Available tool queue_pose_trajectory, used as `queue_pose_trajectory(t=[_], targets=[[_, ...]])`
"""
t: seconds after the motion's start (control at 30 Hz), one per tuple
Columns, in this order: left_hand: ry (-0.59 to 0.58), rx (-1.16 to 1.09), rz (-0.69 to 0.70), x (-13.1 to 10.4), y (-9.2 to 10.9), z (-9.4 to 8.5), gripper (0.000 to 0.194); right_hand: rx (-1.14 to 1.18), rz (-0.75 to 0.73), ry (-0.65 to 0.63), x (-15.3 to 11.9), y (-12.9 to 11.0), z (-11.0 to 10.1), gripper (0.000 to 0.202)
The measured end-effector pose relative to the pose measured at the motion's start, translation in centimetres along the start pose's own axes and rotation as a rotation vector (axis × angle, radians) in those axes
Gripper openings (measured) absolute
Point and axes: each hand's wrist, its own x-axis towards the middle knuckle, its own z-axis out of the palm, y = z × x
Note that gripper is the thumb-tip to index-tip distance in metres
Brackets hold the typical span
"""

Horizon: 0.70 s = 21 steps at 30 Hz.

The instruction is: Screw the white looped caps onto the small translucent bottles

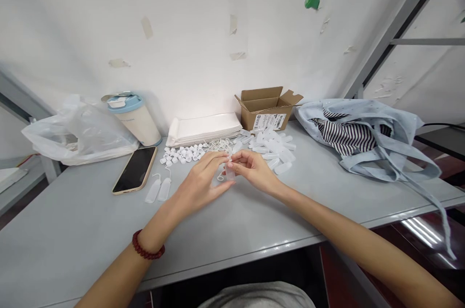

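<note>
Both my hands meet over the middle of the table at a small frosted plastic tube (230,174), which stands about upright between them. My right hand (256,171) pinches the tube near its top between thumb and fingers. With its fingertips, my left hand (203,178) closes on the tube's top end; its thumb reaches toward the lower end. A white cord loop (220,177) shows beside the tube. The fingers partly hide the top. Behind my hands lie small white caps (185,154), white cords (220,145) and a pile of loose frosted tubes (278,147).
To the left, two corded tubes (159,189) lie beside a phone (134,171). Farther back stand a plastic bag (80,133), a lidded cup (136,119), a stack of white sheets (205,129) and an open cardboard box (267,109). A cloth bag (363,133) lies right.
</note>
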Motion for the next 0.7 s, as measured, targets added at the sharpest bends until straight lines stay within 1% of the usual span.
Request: queue_pose_trajectory(t=[0.1,0.2,0.3,0.37,0.43,0.53,0.7], targets=[[-0.078,0.032,-0.06,-0.5,-0.4,-1.6,0.035,-0.071,0.013,-0.04,-0.1,0.1,0.2,0.024],[-0.131,0.091,-0.18,-1.9,-1.5,-3.9,0.037,-0.188,0.013,-0.075,-0.2,0.1,0.4,0.018],[-0.205,0.128,-0.327,-4.0,-2.8,-6.1,0.039,-0.368,-0.061,-0.06,-0.2,0.1,0.5,0.01],[-0.25,0.132,-0.411,-5.5,-3.6,-7.2,0.041,-0.469,-0.122,-0.054,-0.2,0.2,0.6,0.009],[-0.276,0.137,-0.467,-6.8,-4.1,-7.9,0.043,-0.546,-0.173,-0.05,-0.1,0.4,0.6,0.008],[-0.305,0.131,-0.517,-8.1,-4.5,-8.2,0.045,-0.644,-0.249,-0.062,0.1,0.9,0.5,0.008],[-0.303,0.14,-0.526,-8.8,-5.2,-8.3,0.044,-0.757,-0.331,-0.101,0.3,1.6,0.1,0.011]])
